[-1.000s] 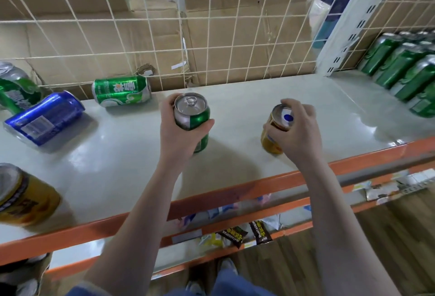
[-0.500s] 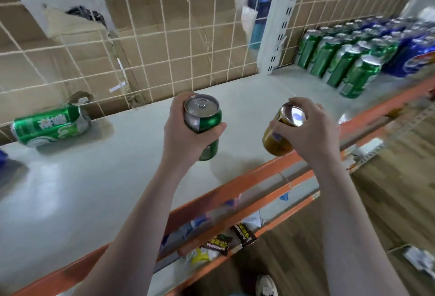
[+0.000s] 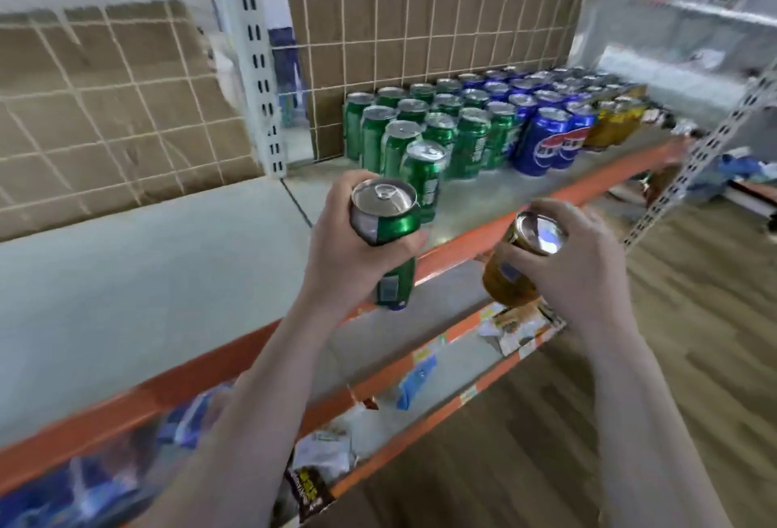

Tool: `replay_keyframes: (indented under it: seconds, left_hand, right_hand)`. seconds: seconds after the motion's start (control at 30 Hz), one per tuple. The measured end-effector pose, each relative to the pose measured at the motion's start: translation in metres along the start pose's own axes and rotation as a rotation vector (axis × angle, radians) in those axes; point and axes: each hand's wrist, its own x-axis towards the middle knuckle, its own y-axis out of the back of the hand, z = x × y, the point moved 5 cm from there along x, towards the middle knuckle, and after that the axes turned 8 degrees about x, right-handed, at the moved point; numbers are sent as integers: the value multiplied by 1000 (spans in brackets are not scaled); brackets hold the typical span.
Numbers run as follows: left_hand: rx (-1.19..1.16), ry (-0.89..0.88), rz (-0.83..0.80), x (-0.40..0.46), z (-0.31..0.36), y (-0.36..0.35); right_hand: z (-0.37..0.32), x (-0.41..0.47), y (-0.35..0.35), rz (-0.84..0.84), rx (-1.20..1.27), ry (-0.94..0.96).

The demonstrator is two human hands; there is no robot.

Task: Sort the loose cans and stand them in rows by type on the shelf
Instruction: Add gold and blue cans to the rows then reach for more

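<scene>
The left grip clamps a green can upright just short of the green rows ahead, while the right grip clamps a gold can, apparently tilted, with the gold row far ahead-right.

Left hand: grips a green can, held upright above the shelf front edge.
Right hand: holds a gold can, tilted, just off the edge.
Standing rows: green cans, blue cans, gold cans.
</scene>
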Motion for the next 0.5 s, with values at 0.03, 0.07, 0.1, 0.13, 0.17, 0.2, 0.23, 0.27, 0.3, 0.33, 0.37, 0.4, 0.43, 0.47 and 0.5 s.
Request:
replay_keyframes:
  seconds: [0.03, 0.07, 0.1, 0.13, 0.17, 0.2, 0.23, 0.27, 0.3, 0.33, 0.37, 0.4, 0.43, 0.47, 0.5]
  left_hand:
    - [0, -3, -14, 5, 10, -24]
    - [-6, 4, -28, 12, 19, -49]
    - [-7, 12, -43, 18, 26, -65]
    - [1, 15, -56, 24, 32, -80]
    - [21, 12, -69, 32, 37, -94]
    - [44, 6, -78, 40, 41, -106]
    - [64, -4, -89, 49, 45, -115]
    - [83, -16, -104, 58, 47, -123]
    - [108, -29, -121, 68, 48, -129]
    - [140, -33, -136, 77, 49, -135]
    - [174, -29, -152, 86, 49, -139]
    - [203, -19, -174, 96, 48, -142]
    - [226, -10, -205, 106, 47, -146]
    - [246, -6, -240, 115, 47, -150]
    - [272, -15, -280, 124, 48, -154]
  right_hand:
    - [14, 12, 14, -7, -1, 5]
    - [29, 25, 28, -18, 0, 4]
    - [38, 35, 36, -30, -1, 7]
    - [48, 45, 43, -43, 4, 7]
    - [58, 55, 48, -55, 11, 4]
    - [66, 64, 52, -62, 25, 4]
    - [73, 72, 55, -64, 43, 8]
    - [81, 82, 56, -64, 59, 12]
    - [87, 91, 56, -70, 66, 14]
    - [93, 100, 55, -80, 66, 15]
    - [98, 107, 54, -92, 64, 20]
    - [101, 115, 52, -105, 64, 28]
    - [103, 123, 50, -115, 58, 38]
    - [105, 132, 48, -125, 49, 46]
    - [106, 140, 46, -138, 38, 46]
